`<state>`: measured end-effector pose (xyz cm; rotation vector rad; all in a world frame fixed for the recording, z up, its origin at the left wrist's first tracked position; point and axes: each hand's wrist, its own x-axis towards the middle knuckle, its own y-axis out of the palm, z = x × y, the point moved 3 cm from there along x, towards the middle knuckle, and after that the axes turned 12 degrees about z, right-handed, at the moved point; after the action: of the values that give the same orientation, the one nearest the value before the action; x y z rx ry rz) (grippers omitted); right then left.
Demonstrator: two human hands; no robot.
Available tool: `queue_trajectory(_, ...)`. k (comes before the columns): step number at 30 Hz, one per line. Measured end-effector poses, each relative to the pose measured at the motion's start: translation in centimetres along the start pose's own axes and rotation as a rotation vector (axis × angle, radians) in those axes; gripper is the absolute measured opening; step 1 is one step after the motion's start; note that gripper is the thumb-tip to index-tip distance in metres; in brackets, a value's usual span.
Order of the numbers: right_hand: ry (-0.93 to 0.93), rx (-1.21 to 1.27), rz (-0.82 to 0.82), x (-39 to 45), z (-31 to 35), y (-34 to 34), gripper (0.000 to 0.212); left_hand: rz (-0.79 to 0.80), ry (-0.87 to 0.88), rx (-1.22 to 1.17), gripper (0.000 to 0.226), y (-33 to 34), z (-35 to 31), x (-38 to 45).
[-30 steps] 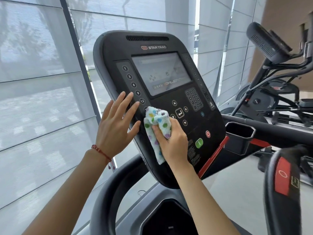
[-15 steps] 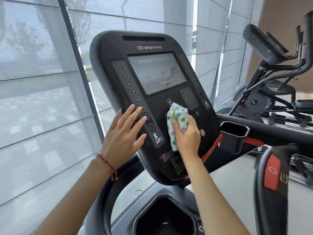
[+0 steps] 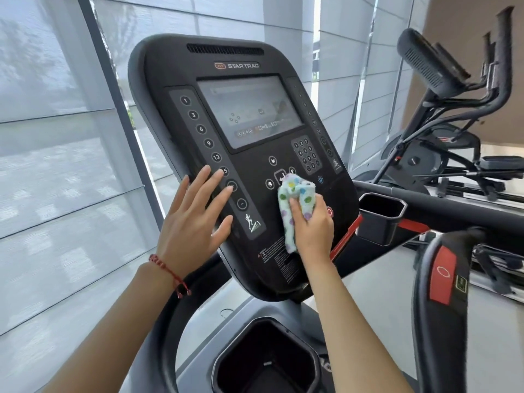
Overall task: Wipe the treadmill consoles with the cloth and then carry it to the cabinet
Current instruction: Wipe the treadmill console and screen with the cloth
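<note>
Dotted white cloth (image 3: 296, 207), frame centre, bunched in right hand (image 3: 313, 225); fingers curled round it, pressing it to console (image 3: 175, 69) lower panel for scrubbing. Left hand (image 3: 192, 219) flat w/ fingers spread on button strip, prob. steadying console.

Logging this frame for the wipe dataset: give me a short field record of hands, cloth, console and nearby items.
left hand: open, fingers spread flat on the console's left button strip
right hand: grips the cloth, presses it to the console
cloth: white with coloured dots, bunched, on the lower centre buttons
console: black, tilted, screen lit
screen: not covered by the cloth
cup holder: right of the console, black
bracelet: red, on the left wrist
cabinet: not in view
</note>
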<state>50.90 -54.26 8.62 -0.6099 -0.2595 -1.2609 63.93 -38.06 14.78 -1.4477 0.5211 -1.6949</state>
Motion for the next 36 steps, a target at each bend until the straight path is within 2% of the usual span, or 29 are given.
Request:
queue_trajectory(3,0.142,-0.01,-0.015,2.6,-1.3,-1.3,0.036,0.031,-0.009,0.011,0.045,0.0,-0.1,0.0)
queue_trajectory(14,0.247,0.017,-0.143,1.0,-2.7,-1.1,0.033,0.045,-0.018,0.096,0.047,-0.7,0.2,1.3)
queue_trajectory(19,0.377,0.037,-0.205,6.3,-5.4,-2.6,0.037,0.035,0.012,0.158,0.046,-0.8,0.6,2.5)
queue_trajectory(25,0.434,0.02,-0.202,12.1,-9.0,-4.5,0.046,0.023,0.051,0.197,0.046,-0.6,0.9,2.7)
queue_trajectory(31,0.279,0.009,-0.114,10.8,-6.6,-3.4,0.042,-0.027,0.05,0.21,0.044,-0.5,0.7,2.9)
queue_trajectory(36,-0.062,0.0,0.061,9.0,0.1,-0.4,0.04,-0.026,0.035,0.209,0.043,-0.4,0.6,3.0)
